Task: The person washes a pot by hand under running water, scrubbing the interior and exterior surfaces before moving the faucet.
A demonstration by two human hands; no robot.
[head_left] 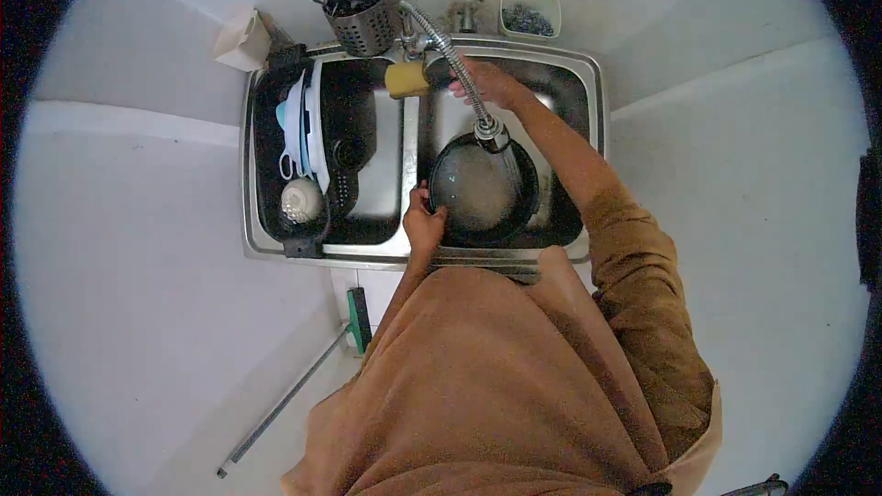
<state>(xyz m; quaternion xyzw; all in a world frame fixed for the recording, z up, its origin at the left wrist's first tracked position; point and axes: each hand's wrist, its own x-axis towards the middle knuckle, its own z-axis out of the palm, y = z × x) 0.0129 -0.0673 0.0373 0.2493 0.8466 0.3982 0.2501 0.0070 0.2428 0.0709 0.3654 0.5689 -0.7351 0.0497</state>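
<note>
In the right basin is a round black pan (478,188) with cloudy water in it. My left hand (424,223) is closed on its left rim, thumb on the near side. Above the basin's back part, my right hand (487,84) reaches left behind the flexible metal faucet hose (450,48), which partly hides its fingers. They look stretched out, and I see nothing held in them. A yellow sponge (406,80) lies just left of those fingers, over the back of the divider. The faucet's spray head (491,131) points down over the pan, with water running.
White plates (317,124) stand in a black rack in the left basin, near a pale cup (301,200). Behind the sink are a perforated cutlery holder (364,29) and a small tub (530,15). A green-headed brush (358,320) leans at lower left.
</note>
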